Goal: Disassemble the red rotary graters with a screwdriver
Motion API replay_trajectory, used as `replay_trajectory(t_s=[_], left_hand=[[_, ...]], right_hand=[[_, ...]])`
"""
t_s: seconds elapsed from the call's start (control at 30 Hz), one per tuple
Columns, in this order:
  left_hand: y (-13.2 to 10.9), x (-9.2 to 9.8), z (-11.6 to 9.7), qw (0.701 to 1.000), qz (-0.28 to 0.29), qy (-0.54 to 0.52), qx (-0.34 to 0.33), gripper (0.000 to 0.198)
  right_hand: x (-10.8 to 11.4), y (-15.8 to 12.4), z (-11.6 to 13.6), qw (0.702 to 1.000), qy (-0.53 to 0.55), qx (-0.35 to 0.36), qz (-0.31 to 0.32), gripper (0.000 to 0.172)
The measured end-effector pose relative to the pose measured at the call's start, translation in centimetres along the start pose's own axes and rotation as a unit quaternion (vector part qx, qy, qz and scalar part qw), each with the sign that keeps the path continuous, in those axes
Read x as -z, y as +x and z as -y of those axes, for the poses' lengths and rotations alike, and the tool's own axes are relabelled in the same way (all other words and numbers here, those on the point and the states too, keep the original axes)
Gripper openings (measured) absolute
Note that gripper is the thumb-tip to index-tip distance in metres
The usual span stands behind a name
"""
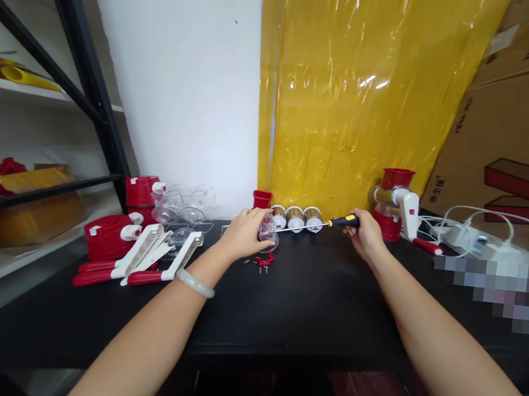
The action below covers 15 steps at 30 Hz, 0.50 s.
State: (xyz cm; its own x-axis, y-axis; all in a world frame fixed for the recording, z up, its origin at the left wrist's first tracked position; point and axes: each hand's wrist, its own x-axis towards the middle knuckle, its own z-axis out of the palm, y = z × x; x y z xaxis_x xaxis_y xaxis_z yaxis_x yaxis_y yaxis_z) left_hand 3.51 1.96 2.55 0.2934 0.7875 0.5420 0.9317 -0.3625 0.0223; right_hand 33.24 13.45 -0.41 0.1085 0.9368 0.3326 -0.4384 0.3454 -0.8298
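My left hand (245,234) is closed around a clear plastic housing (268,227) at the middle of the table, with its thumb near the rim. In my right hand (365,234) is a screwdriver (343,221) with a black and yellow handle, held level. Its long shaft points left and its tip reaches the clear housing; the exact contact spot is too small to tell. Just in front of the left hand lie small red plastic parts (265,260) and several screws (263,270). Behind the shaft, three metal grater drums (295,219) stand in a row beside a red feed piece (262,199).
On the left are red bases (108,237), clear housings (191,215) and white crank handles with red grips (146,252). An assembled rotary grater (392,205) stands at the right, near a power strip with white cables (500,248). A yellow plastic curtain (360,95) hangs behind the black table (309,316).
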Motion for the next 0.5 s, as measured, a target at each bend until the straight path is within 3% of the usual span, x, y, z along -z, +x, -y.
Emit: replay_trajectory(t_s=[0.13, 0.27, 0.37, 0.5], left_hand=[[-0.06, -0.07, 0.04, 1.0, 0.001, -0.002, 0.0, 0.075], [-0.1, -0.16, 0.18, 1.0, -0.004, -0.003, -0.005, 0.075], [-0.08, -0.15, 0.22, 1.0, -0.003, -0.007, -0.006, 0.075], [-0.04, -0.03, 0.06, 1.0, -0.003, -0.009, -0.003, 0.074]], right_hand=[[0.07, 0.05, 0.14, 0.996, 0.077, -0.049, -0.008, 0.022], [0.4, 0.0, 0.28, 0.995, 0.086, -0.04, 0.021, 0.02], [0.45, -0.02, 0.26, 0.998, 0.049, -0.022, 0.025, 0.026], [0.19, 0.02, 0.05, 0.999, -0.043, 0.021, -0.023, 0.04]])
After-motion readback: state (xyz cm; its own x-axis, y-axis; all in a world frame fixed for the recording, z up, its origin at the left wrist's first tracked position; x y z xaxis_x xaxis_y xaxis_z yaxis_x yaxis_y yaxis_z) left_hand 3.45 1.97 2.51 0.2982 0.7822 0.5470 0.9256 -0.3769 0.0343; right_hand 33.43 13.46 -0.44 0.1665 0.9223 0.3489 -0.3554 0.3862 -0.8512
